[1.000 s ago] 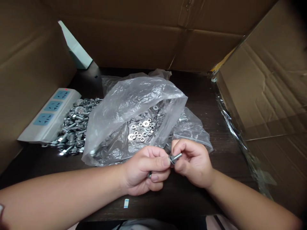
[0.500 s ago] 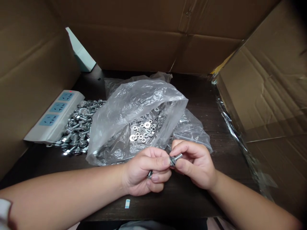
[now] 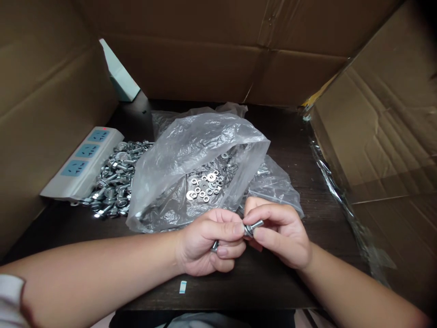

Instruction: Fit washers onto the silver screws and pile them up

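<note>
My left hand (image 3: 213, 241) pinches one end of a metal bolt (image 3: 256, 224) between thumb and forefinger. A ring-like part, a washer or nut, sits around the bolt close to the fingertips; which one I cannot tell. In the curled lower fingers of the same hand lies another bolt (image 3: 215, 246), mostly hidden. From the other side my right hand (image 3: 278, 230) closes thumb and fingers on the ringed part, the shank pointing up and right between them. Just beyond both hands, an open clear plastic bag (image 3: 201, 130) holds loose washers (image 3: 205, 186) of differing sizes.
At left, a heap of bolts with washers (image 3: 116, 182) lies against a white power strip (image 3: 82, 159). A second plastic bag (image 3: 280, 182) is behind my right hand. A pale box (image 3: 123, 82) stands at the back. Cardboard walls (image 3: 389, 136) surround the dark table (image 3: 327, 255).
The bolt's shank shows a little more between my right fingers, and that thumb has shifted slightly right. The whole view has moved slightly. Both hands keep their hold.
</note>
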Motion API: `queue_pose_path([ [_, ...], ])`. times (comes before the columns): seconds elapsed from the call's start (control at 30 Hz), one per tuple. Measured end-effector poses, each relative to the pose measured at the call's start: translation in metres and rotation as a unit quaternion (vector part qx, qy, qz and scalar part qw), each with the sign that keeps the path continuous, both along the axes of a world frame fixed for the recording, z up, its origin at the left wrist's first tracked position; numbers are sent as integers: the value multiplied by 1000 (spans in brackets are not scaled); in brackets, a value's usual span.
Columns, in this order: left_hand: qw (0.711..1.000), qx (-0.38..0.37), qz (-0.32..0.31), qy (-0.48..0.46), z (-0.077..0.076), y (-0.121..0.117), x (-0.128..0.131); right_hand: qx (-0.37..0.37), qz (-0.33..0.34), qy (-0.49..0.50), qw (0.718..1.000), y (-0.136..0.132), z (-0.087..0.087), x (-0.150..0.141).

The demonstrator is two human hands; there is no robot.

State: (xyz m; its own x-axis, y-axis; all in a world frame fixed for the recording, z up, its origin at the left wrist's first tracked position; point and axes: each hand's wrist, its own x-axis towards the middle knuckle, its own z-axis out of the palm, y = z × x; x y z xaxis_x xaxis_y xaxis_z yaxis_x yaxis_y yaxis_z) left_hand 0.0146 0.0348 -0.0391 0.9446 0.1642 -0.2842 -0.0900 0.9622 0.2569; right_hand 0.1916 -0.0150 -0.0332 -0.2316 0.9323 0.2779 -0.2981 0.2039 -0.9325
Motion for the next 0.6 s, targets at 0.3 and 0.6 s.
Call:
queue_pose_path([
  [0.3, 1000, 12, -6, 0, -1, -1, 0, -54, 2, 69, 996, 0, -6, -7],
  [0.6, 1000, -5, -11, -2, -1, 0, -1, -5, 51, 32, 998, 4, -1, 4],
])
